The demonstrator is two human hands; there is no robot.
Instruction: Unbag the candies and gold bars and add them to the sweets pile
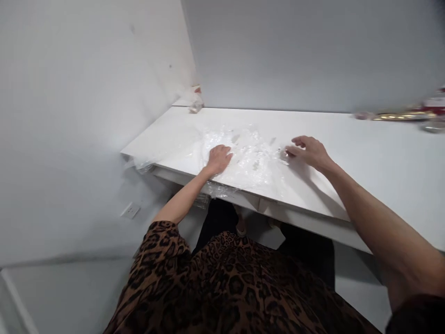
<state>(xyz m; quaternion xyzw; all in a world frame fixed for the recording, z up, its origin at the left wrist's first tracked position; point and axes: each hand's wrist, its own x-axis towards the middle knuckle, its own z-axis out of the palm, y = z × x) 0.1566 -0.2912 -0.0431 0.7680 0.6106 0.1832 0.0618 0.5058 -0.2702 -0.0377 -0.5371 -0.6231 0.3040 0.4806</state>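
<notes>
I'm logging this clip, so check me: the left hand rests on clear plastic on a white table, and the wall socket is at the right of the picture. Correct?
Not quite: the head view shows the wall socket at the left of the picture. The left hand does rest on clear plastic on a white table.

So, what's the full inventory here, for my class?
White rectangular table: 1, white, centre
Crinkled clear plastic film: count unclear, transparent, across tabletop
Blurred bundle: 1, clear-red, far left corner
Blurred shiny items: count unclear, gold-red, far right
Wall socket: 1, white, left wall
Walls: 2, pale grey, left and back
Floor: 1, grey, below
Leopard-print top: 1, brown-black, bottom
Trousers: 1, black, below tabletop
Left grip: 1, bare, on film
Right grip: 1, bare, film's right end
</notes>
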